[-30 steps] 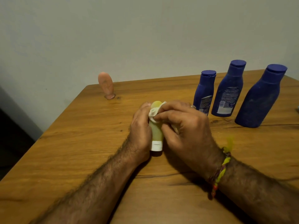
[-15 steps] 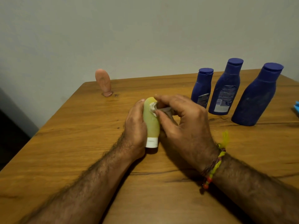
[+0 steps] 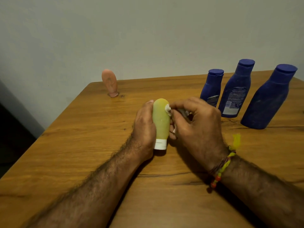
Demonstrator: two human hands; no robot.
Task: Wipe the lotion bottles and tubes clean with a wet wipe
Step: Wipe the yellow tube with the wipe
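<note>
Gripping the yellow-green tube from its left side, the left hand has its fingers curled round the body, and the tube stands cap-down, white cap on the wooden table. Right against the tube's upper right shoulder, the right hand pinches a small white wet wipe between thumb and fingertips, wipe pressed on the plastic. A bit more white shows lower down, beside the thumb.

Room to work: bare wood spreads left of the grip out to the table's left edge, and more lies toward the person under both forearms. The far edge runs along the wall, well beyond the hands.

To the right of the grip, past the right knuckles, three blue bottles stand upright with caps on: the small blue bottle nearest the hand, the middle blue bottle just beside it, the large blue bottle furthest right. What is inside them cannot be seen.

Far left of the grip, near the back edge, a peach tube stands cap-down, well apart. A beaded thread bracelet circles the right wrist.
</note>
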